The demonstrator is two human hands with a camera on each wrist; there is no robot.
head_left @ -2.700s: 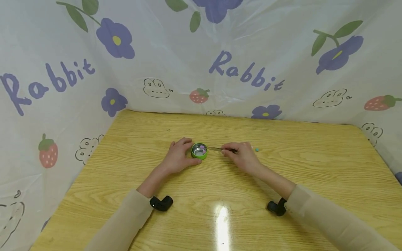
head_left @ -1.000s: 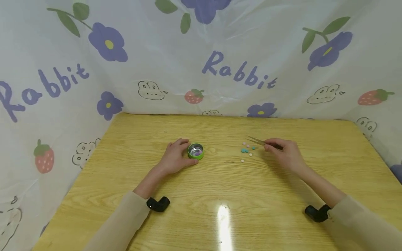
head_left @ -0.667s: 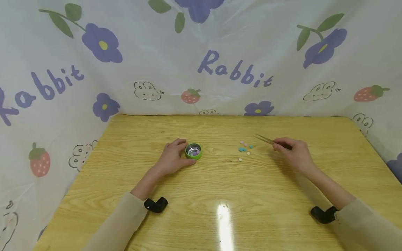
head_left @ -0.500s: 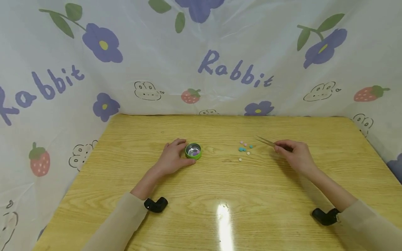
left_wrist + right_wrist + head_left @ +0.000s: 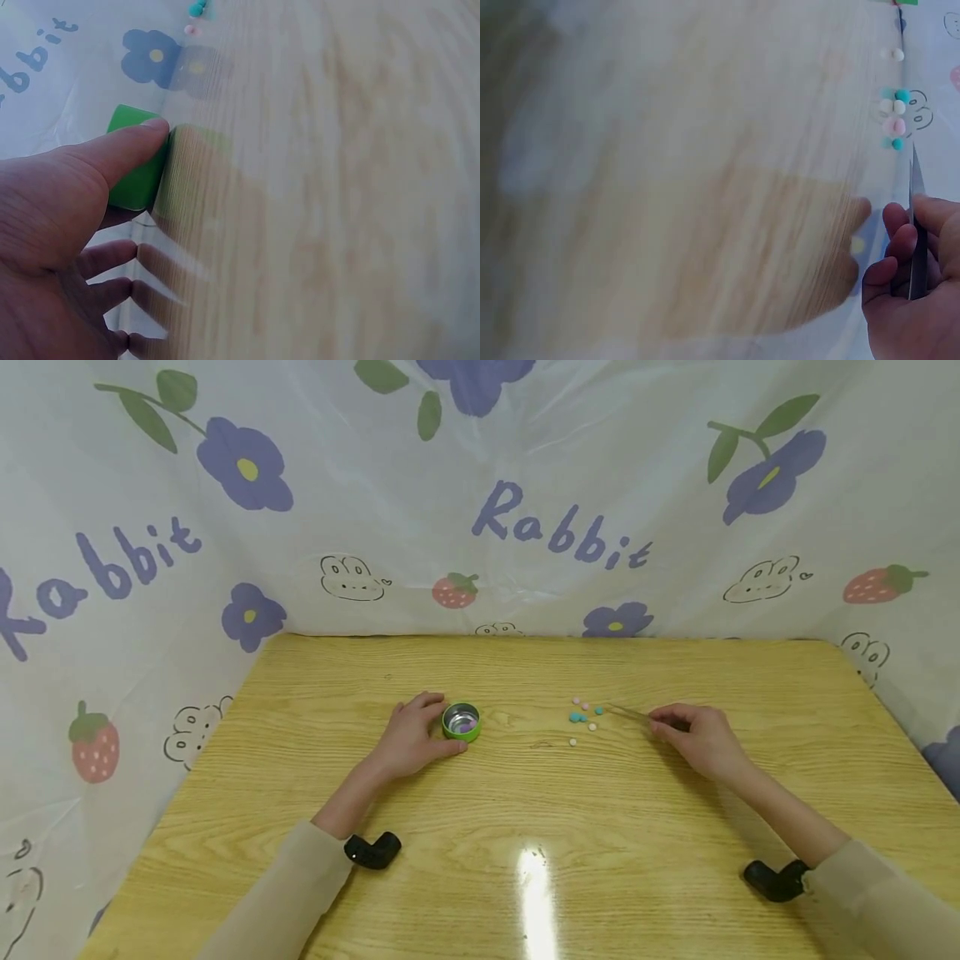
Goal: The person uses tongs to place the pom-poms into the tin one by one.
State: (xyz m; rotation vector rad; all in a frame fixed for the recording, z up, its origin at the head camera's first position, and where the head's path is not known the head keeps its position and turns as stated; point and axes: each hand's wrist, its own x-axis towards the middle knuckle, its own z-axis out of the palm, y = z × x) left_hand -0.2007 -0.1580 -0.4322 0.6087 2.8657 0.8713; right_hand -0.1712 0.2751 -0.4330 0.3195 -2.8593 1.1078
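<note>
Slim metal tweezers (image 5: 630, 713) near small rounded pieces (image 5: 575, 717)

The right hand (image 5: 703, 742) pinches them; the left hand (image 5: 411, 739) grips a round green tin (image 5: 467, 737) (shiny inside) on the wood-grained surface (image 5: 450, 814).

The wood-grained desk (image 5: 337, 893) carries a round green tin (image 5: 472, 736) and, right of it, small blue, pink and white beads (image 5: 575, 717).

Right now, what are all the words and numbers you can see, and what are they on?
"Rabbit": purple letters on the back of the printed cloth.
"Rabbit": on the cloth's left side; the R is partly cut off by the picture's edge.
"bbit": on the cloth in the left wrist view, with the start of the word cut off.
No writing can be read on the green tin or the tweezers, and no numbers show.
</note>
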